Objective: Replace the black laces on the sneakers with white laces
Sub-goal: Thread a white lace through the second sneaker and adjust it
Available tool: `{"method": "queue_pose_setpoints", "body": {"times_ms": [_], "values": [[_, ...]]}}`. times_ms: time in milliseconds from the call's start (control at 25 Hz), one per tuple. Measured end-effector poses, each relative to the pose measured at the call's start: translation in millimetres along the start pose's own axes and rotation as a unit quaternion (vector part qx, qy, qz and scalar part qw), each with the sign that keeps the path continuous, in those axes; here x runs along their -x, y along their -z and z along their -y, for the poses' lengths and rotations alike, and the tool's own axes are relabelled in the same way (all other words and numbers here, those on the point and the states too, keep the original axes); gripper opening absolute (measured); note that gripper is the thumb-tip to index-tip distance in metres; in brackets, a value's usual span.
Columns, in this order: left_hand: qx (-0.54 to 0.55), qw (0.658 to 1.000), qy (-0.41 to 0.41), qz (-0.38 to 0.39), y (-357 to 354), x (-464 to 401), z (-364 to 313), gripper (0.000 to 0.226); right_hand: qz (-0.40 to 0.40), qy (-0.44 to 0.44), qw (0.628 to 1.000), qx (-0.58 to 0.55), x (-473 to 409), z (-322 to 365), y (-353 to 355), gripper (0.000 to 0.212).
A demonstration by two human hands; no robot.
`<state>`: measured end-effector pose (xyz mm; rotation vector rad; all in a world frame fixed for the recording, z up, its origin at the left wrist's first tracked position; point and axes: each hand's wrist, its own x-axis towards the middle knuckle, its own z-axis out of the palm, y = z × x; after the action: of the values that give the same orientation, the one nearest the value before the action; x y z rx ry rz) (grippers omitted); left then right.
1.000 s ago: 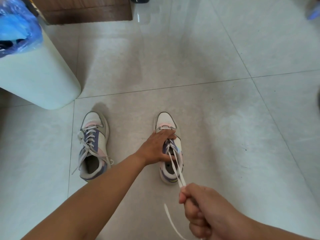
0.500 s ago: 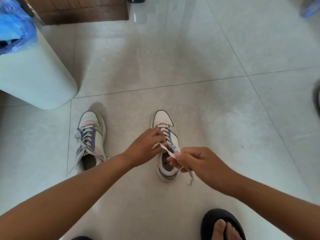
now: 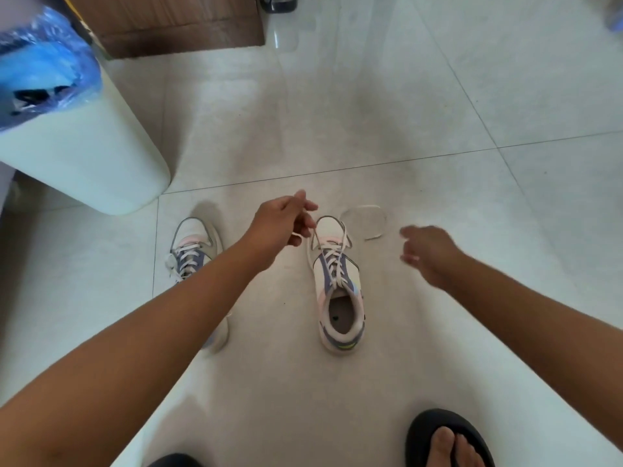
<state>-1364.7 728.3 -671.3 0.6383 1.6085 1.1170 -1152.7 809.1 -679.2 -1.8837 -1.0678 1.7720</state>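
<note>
1. Nearest me, one bare foot in a black sandal (image 3: 448,439) stands on the tiled floor (image 3: 438,332), at the lower right; a dark rounded edge shows at the bottom, too little to name.
2. Two forearms reach forward over the floor, one from each lower corner.
3. Two sneakers sit on the floor, toes pointing away. The right sneaker (image 3: 338,288) is fully in sight, white with purple and pink panels, its opening toward the person. The left sneaker (image 3: 190,254) is partly hidden under the left forearm.
4. Both sneakers are threaded with white laces; I count one lace on each.
5. The left hand (image 3: 279,224) is raised just beyond the right sneaker's toe, fingers curled, pinching one end of the white lace (image 3: 332,261), which runs taut from the eyelets up to the fingers.
6. The right hand (image 3: 426,251) hovers to the right of that sneaker, blurred, fingers spread and loose, holding nothing.
7. The lace's other end lies in a loop (image 3: 365,221) on the floor beside the toe, between the two hands.
8. Farther off, one pale bin (image 3: 84,156) with a blue bag (image 3: 43,65) stands at the left; behind it is a brown wooden panel (image 3: 175,25).
</note>
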Motion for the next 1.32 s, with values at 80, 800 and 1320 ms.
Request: {"method": "queue_pose_setpoints", "body": {"times_ms": [80, 800, 1320], "values": [[-0.062, 0.997, 0.050, 0.006, -0.2, -5.0, -1.3, 0.032, 0.084, -0.024, 0.983, 0.164, 12.0, -26.3, -20.2, 0.019], [-0.063, 0.998, 0.017, -0.001, -33.7, 21.0, 63.3, 0.017, 0.206, 0.251, 0.874, 0.362, 4.4, -47.8, -45.3, 0.026], [-0.062, 0.997, -0.041, -0.012, -29.9, 13.1, 58.2, 0.021, 0.176, 0.064, 0.981, 0.042, 11.6, -41.6, -59.6, 0.017]]}}
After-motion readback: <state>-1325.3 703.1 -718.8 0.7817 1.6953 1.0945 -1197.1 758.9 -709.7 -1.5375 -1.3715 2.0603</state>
